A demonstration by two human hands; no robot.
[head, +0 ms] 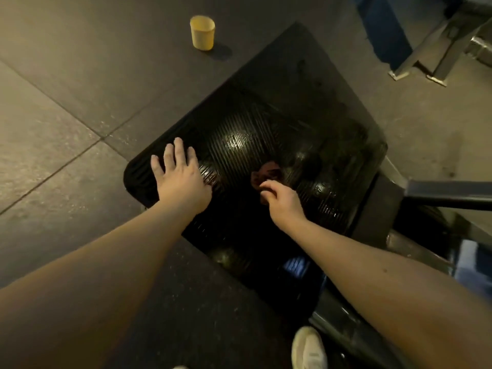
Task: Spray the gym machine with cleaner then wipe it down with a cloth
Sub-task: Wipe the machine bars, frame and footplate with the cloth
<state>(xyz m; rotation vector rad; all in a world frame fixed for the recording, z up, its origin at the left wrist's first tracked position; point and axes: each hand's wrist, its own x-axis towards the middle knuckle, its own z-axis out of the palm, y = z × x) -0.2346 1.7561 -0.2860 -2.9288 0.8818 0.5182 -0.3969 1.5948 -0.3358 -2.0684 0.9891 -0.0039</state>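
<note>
I see the left hand (178, 177) lying flat, fingers spread, on the black ribbed plate (266, 123) of the gym machine (436, 194). The right hand (279, 198) curls round a dark cloth (266, 173) in the plate's middle.

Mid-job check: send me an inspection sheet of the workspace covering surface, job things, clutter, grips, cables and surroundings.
Surface: black ribbed footplate of the machine, with glossy patches that may be wet.
Job's things: dark cloth bunched on the footplate; no spray bottle seen.
Clutter: yellow cup upright on the floor, apart from the footplate.
Grips: left hand flat on the footplate, fingers spread; right hand pinches the dark cloth.
Cables: nothing seen.
Surroundings: tiled floor; metal frame at top right; white shoe at the bottom edge.
</note>
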